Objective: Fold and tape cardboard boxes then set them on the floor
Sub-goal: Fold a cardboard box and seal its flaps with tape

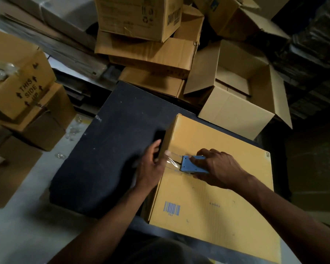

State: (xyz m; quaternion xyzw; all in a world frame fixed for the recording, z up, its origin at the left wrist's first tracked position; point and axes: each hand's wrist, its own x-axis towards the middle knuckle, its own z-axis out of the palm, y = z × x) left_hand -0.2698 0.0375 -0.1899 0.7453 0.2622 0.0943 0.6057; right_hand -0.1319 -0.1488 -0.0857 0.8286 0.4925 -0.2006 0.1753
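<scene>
A closed cardboard box [213, 187] with a blue barcode is lying on the dark worktop [107, 149], at its right side. The right hand [217, 168] is gripping a blue tape dispenser [192, 164] on the box's top seam, while the left hand [152, 164] is resting against the box's left edge, its thumb pressing the clear tape [172, 159] there. Beyond the worktop, an open carton [236, 103] and stacked boxes [147, 44] are crowding the background.
</scene>
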